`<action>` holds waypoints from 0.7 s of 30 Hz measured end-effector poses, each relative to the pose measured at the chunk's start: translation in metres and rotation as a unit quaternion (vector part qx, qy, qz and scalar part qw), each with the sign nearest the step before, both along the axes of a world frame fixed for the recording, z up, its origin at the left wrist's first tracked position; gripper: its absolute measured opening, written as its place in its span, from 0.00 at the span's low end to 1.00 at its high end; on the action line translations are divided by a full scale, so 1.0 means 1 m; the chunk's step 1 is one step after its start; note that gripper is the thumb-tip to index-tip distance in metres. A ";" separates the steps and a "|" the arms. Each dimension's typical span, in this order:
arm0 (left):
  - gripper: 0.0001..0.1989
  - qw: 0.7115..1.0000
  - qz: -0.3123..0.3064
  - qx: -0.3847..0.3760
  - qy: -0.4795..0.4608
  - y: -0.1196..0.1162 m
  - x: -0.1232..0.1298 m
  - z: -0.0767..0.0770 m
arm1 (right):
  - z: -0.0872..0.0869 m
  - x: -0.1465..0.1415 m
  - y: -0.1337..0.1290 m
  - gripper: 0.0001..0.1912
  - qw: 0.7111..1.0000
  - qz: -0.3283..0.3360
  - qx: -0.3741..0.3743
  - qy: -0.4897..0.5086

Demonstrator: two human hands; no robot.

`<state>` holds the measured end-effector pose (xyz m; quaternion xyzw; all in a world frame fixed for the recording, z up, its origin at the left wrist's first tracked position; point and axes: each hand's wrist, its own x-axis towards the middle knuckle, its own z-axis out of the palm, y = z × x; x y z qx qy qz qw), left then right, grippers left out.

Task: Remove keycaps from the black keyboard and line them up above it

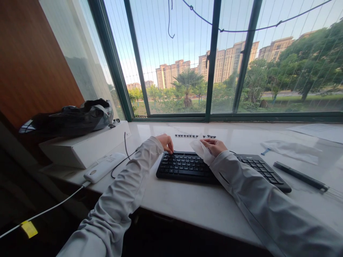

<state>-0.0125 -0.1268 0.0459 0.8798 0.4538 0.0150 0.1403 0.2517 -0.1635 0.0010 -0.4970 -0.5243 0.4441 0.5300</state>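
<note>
A black keyboard lies on the white sill, its right part crossed by my right sleeve. My left hand is at the keyboard's upper left corner, fingers pointing down and pressed together at the top row; whatever they may pinch is too small to make out. Above the keyboard's middle, my right hand pinches a thin white tissue, which hangs over the keys. Behind the keyboard, several small black keycaps lie in a row, with more a little to the right.
A white power strip and a white box bearing a dark helmet-like object stand at the left. Right of the keyboard lie a black stick-like bundle, a clear plastic bag and papers. A window runs behind.
</note>
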 end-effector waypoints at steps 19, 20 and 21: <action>0.22 0.963 0.085 -0.231 0.109 0.050 0.023 0.006 | -0.012 0.002 0.012 0.16 0.999 0.029 0.025 0.019; 0.23 0.960 0.081 -0.245 0.110 0.052 0.024 0.004 | -0.013 0.003 0.013 0.17 0.999 0.029 0.030 0.013; 0.24 0.958 0.079 -0.254 0.111 0.054 0.026 0.003 | -0.015 0.003 0.014 0.17 0.999 0.031 0.033 0.007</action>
